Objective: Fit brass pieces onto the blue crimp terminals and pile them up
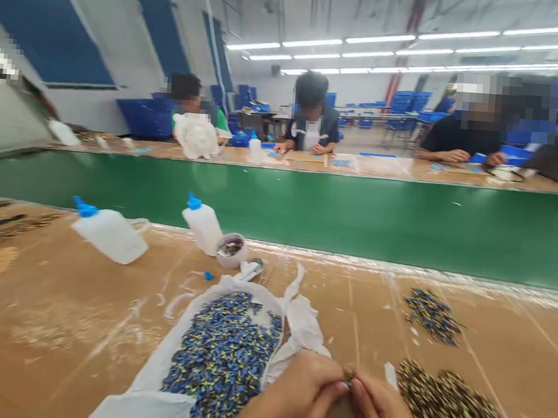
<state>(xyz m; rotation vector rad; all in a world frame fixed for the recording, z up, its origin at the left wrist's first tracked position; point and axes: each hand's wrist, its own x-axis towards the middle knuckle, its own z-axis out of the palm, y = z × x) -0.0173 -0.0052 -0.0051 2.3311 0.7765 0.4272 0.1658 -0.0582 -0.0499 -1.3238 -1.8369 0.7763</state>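
My left hand (302, 386) and my right hand (382, 407) meet low in the view, thumbs and fingertips pinched together. Between the tips a tiny brownish piece (349, 370) shows, with a speck of blue beside it; its exact kind is too small to make out. Left of my hands a white cloth-lined bag (147, 378) lies open, holding a heap of small blue, yellow and dark pieces (225, 352). To the right spreads a pile of small brass-and-dark pieces (451, 409). Farther up sits a smaller pile of blue and brass-coloured pieces (433, 315).
Two white squeeze bottles with blue tips, one tipped over (114, 236) and one leaning (204, 226), stand near a small white cup (231, 250). A green belt (307, 211) runs beyond the brown table (76, 297). Across it, people work by a white fan (197, 135).
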